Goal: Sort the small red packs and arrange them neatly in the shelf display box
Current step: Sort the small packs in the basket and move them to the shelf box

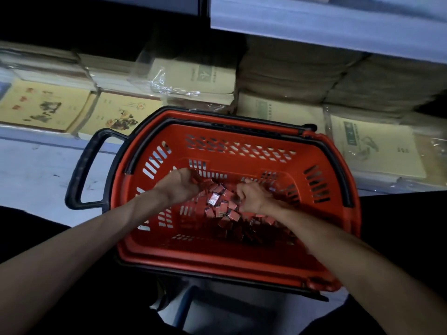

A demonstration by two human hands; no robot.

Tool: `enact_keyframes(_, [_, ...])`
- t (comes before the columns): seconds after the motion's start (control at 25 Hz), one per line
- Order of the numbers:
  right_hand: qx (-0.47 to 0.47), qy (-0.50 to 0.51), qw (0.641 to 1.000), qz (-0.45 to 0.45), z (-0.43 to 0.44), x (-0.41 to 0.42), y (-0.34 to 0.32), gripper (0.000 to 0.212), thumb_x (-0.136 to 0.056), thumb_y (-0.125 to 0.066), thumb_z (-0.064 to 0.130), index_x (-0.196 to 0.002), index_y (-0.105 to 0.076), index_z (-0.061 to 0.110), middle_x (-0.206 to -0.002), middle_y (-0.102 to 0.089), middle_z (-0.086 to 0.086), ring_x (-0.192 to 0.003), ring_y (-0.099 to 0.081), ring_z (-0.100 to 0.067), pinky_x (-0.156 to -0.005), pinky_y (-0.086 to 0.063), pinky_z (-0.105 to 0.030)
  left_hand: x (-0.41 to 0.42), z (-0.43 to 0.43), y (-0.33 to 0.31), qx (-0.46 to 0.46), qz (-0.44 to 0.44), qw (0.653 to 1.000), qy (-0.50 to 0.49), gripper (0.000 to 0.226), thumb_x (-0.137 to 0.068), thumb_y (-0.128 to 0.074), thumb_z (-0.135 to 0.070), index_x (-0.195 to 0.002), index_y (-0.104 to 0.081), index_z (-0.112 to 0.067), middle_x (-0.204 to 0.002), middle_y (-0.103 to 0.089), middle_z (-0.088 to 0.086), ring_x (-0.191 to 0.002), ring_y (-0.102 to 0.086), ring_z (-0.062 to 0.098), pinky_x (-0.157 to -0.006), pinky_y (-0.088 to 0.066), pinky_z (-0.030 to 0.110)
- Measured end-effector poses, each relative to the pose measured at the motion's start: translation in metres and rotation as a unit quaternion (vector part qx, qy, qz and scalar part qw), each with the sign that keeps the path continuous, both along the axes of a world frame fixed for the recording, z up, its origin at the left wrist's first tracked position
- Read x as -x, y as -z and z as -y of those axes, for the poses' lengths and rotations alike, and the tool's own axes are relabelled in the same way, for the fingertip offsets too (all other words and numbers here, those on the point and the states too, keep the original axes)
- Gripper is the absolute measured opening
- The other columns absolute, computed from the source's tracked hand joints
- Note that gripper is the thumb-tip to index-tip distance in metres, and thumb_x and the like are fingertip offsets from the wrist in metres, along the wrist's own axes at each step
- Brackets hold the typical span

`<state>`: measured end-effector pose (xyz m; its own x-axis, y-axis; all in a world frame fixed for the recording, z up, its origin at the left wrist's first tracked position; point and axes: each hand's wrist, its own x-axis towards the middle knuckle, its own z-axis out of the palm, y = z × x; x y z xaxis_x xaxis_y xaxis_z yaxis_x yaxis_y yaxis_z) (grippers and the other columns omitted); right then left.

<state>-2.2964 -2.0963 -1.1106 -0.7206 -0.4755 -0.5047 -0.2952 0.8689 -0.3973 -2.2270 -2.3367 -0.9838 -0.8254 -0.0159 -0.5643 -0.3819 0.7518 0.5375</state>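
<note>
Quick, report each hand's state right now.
Left hand: fingers curled round small red packs, inside the basket.
Right hand: fingers curled down among the packs; whether it grips one cannot be told.

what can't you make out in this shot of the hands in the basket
Head view:
- Small red packs: print too small and dim; some lie under the hands.
- Left hand and right hand: fingers curl down into the packs, so any grip is hidden.
- Shelf display box: not in frame.
</note>
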Motion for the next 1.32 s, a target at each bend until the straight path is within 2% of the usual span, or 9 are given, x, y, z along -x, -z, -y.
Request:
enact_keyframes(0.08, [0.067, 0.014, 0.998, -0.006, 0.008, 0.004, -0.038, 0.033, -0.066, -0.084, 0.007, -0.075, -0.052, 0.013, -0.091, -0.058, 0.004, -0.109, -0.053, -0.016, -0.066, -0.039, -0.024, 0.006, -0.008, 0.004, -0.121, 0.055, 0.984, -0.119, 0.025, -0.100, -0.061, -0.031, -0.092, -0.074, -0.012, -0.094, -0.078, 0.016, -0.076, -0.067, 0.021, -0.073, -0.057, 0.039])
enact_keyframes(0.16, [0.128, 0.014, 0.991, -0.023, 0.020, 0.005, -0.077, 0.033, -0.064, -0.084, 0.009, -0.077, -0.054, 0.012, -0.090, -0.055, 0.004, -0.094, -0.050, -0.015, -0.070, -0.038, -0.029, 0.008, -0.019, 0.003, -0.223, 0.122, 0.939, -0.231, 0.035, -0.099, -0.058, -0.041, -0.102, -0.074, -0.010, -0.110, -0.078, 0.017, -0.087, -0.070, 0.026, -0.089, -0.059, 0.047])
enact_keyframes(0.4, [0.271, -0.042, 0.959, -0.068, 0.054, -0.016, -0.169, 0.031, -0.063, -0.066, 0.005, -0.081, -0.047, 0.022, -0.087, -0.044, 0.004, -0.068, -0.042, -0.003, -0.057, -0.036, -0.022, 0.017, -0.044, -0.029, -0.582, 0.269, 0.705, -0.303, 0.054, -0.095, -0.042, -0.057, -0.111, -0.065, -0.011, -0.110, -0.066, 0.016, -0.103, -0.067, 0.043, -0.090, -0.056, 0.065])
enact_keyframes(0.52, [0.284, -0.033, 0.956, -0.060, 0.052, -0.024, -0.185, 0.047, -0.070, -0.062, -0.002, -0.107, -0.047, 0.023, -0.104, -0.048, 0.004, -0.072, -0.048, 0.006, -0.062, -0.036, -0.014, 0.016, -0.048, -0.046, -0.608, 0.232, 0.698, -0.298, 0.059, -0.098, -0.038, -0.059, -0.098, -0.070, -0.009, -0.094, -0.069, 0.011, -0.087, -0.069, 0.032, -0.080, -0.060, 0.052])
enact_keyframes(0.72, [0.280, -0.016, 0.957, -0.079, 0.051, -0.034, -0.198, 0.059, -0.076, -0.060, 0.005, -0.126, -0.035, 0.023, -0.109, -0.057, -0.009, -0.096, -0.059, -0.024, -0.081, -0.052, -0.044, 0.012, -0.042, -0.054, -0.600, 0.209, 0.700, -0.327, 0.051, -0.102, -0.039, -0.052, -0.093, -0.067, -0.010, -0.086, -0.071, 0.013, -0.080, -0.069, 0.029, -0.081, -0.055, 0.045])
enact_keyframes(0.88, [0.276, -0.057, 0.951, -0.124, 0.058, -0.041, -0.201, 0.049, -0.081, -0.058, 0.001, -0.125, -0.044, 0.019, -0.123, -0.053, -0.004, -0.101, -0.057, -0.006, -0.076, -0.045, -0.016, 0.014, -0.027, -0.057, -0.609, 0.156, 0.691, -0.356, 0.043, -0.100, -0.043, -0.034, -0.077, -0.066, -0.006, -0.072, -0.068, 0.012, -0.061, -0.070, 0.027, -0.061, -0.062, 0.036])
enact_keyframes(1.04, [0.323, -0.048, 0.936, -0.136, 0.066, -0.041, -0.205, 0.051, -0.083, -0.050, -0.010, -0.128, -0.049, 0.015, -0.131, -0.058, 0.000, -0.115, -0.055, 0.002, -0.091, -0.042, -0.009, 0.017, -0.014, -0.058, -0.629, 0.134, 0.682, -0.348, 0.045, -0.099, -0.051, -0.034, -0.073, -0.074, -0.005, -0.075, -0.072, 0.011, -0.064, -0.073, 0.025, -0.062, -0.063, 0.036])
enact_keyframes(1.2, [0.327, -0.061, 0.935, -0.120, 0.070, -0.039, -0.202, 0.067, -0.081, -0.042, -0.015, -0.139, -0.039, 0.017, -0.139, -0.063, 0.002, -0.127, -0.061, -0.016, -0.105, -0.049, -0.041, 0.019, -0.004, -0.052, -0.630, 0.143, 0.665, -0.374, 0.042, -0.097, -0.057, -0.032, -0.074, -0.077, -0.003, -0.079, -0.074, 0.014, -0.068, -0.075, 0.023, -0.069, -0.063, 0.032])
enact_keyframes(1.32, [0.300, -0.090, 0.942, -0.120, 0.068, -0.035, -0.202, 0.077, -0.079, -0.041, -0.019, -0.147, -0.036, 0.018, -0.144, -0.060, 0.002, -0.135, -0.055, -0.013, -0.112, -0.045, -0.037, 0.019, -0.003, -0.048, -0.630, 0.139, 0.661, -0.385, 0.034, -0.096, -0.061, -0.034, -0.087, -0.073, -0.003, -0.081, -0.075, 0.013, -0.070, -0.076, 0.022, -0.067, -0.064, 0.031])
